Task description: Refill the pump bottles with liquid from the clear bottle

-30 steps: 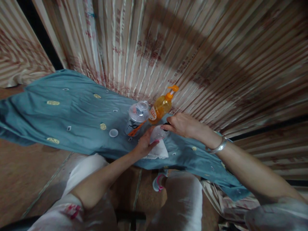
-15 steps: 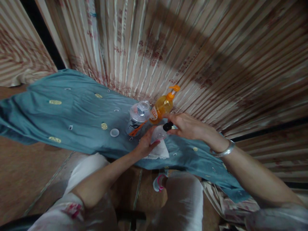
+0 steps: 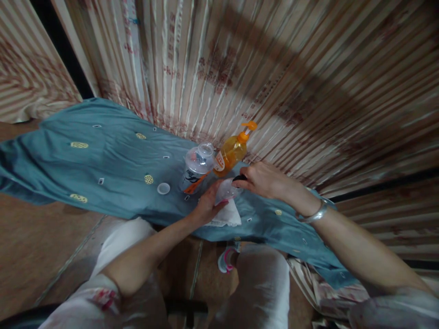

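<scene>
While a pleated curtain (image 3: 219,59) hung behind in narrow ridged folds with reddish print, a teal cloth (image 3: 113,164) stretched in from the left, softly rumpled and dotted with yellow oval motifs. On it lay a round lid (image 3: 163,188), pale and shallow with a raised rim. Next stood a cup (image 3: 196,171) of clear plastic, its top domed, its wall printed in black and orange. Just beside it, the left hand (image 3: 207,201) curled around a bottle (image 3: 223,190), fingers and thumb pressed to the rounded, see-through body, which sat between the two hands. Partly hidden by hand and bottle was a white napkin (image 3: 229,214) with a finely frilled edge; whether the bottle touched it, I cannot tell. Behind the bottle and near the cup stood a pump bottle (image 3: 232,153), translucent amber with an orange head and a pale label. At the bottle's upper end, the right hand (image 3: 262,180) pinched a black cap (image 3: 239,177), covering much of it. Farther right, a smooth silvery bracelet (image 3: 318,213) ringed the wrist.
</scene>
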The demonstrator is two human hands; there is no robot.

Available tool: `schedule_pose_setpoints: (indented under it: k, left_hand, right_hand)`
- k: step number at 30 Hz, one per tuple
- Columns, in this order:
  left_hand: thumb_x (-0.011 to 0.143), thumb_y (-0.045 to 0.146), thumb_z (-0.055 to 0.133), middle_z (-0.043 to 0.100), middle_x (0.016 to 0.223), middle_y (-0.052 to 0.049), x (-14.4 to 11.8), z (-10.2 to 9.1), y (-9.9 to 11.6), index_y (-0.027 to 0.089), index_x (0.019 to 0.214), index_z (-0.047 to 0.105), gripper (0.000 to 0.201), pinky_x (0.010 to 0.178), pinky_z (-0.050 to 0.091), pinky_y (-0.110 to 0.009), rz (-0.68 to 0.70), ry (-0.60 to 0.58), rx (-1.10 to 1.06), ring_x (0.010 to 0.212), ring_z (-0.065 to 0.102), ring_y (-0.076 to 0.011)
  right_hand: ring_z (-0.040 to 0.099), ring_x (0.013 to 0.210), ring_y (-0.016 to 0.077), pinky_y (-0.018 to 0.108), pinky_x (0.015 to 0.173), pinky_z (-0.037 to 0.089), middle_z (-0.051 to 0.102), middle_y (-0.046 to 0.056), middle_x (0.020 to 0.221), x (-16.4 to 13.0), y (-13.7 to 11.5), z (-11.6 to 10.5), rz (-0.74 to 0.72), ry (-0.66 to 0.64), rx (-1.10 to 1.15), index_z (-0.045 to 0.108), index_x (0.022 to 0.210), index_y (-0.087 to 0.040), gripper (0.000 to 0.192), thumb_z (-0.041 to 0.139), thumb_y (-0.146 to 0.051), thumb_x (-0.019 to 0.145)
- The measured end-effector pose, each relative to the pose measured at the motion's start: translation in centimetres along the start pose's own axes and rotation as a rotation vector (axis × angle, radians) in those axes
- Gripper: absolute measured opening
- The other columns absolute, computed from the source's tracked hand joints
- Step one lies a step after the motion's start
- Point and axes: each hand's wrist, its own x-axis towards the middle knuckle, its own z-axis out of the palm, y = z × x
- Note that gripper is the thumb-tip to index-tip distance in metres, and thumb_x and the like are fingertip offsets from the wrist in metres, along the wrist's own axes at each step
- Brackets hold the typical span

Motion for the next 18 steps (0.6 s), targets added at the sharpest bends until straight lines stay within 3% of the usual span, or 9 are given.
schedule_pose_setpoints:
  k: [2,6,12,18]
  left_hand:
    - [0.09,0.033,0.063,0.059,0.141,-0.013,0.0,0.0,0.0,0.023,0.144,0.041,0.059,0.111,0.048,-0.048,-0.008,-0.001,0.004,0.131,0.058,-0.0284]
    - [0.089,0.031,0.065,0.062,0.137,-0.013,-0.1,0.0,0.0,0.023,0.144,0.041,0.06,0.108,0.05,-0.048,-0.03,0.005,0.001,0.127,0.061,-0.0286]
    - [0.09,0.03,0.063,0.06,0.138,-0.013,-0.1,0.1,0.0,0.022,0.143,0.041,0.057,0.11,0.048,-0.047,-0.028,-0.002,0.005,0.129,0.059,-0.0278]
    - [0.09,0.032,0.064,0.059,0.14,-0.014,-0.4,0.3,-0.5,0.021,0.145,0.038,0.061,0.111,0.047,-0.049,-0.027,0.017,0.017,0.131,0.058,-0.0288]
  right_hand:
    - [0.07,0.085,0.0271,0.031,0.064,0.036,0.074,0.017,0.084,0.0,0.0,0.1,0.003,0.028,0.002,0.071,0.103,-0.009,0.056,0.041,-0.057,0.099]
    - [0.069,0.083,0.0223,0.029,0.064,0.033,0.074,0.01,0.087,-0.1,0.1,0.2,-0.09,0.03,0.071,0.064,0.119,-0.013,0.037,0.054,-0.041,0.097]
    - [0.069,0.084,0.0239,0.031,0.063,0.03,0.073,0.014,0.085,-0.2,-0.5,0.7,-0.058,0.023,0.028,0.065,0.106,-0.011,0.035,0.043,-0.037,0.102]
    - [0.069,0.089,0.0254,0.032,0.067,0.034,0.074,0.017,0.089,-0.3,-1.1,1.4,-0.019,0.07,0.034,0.064,0.108,-0.008,0.038,0.04,-0.037,0.102]
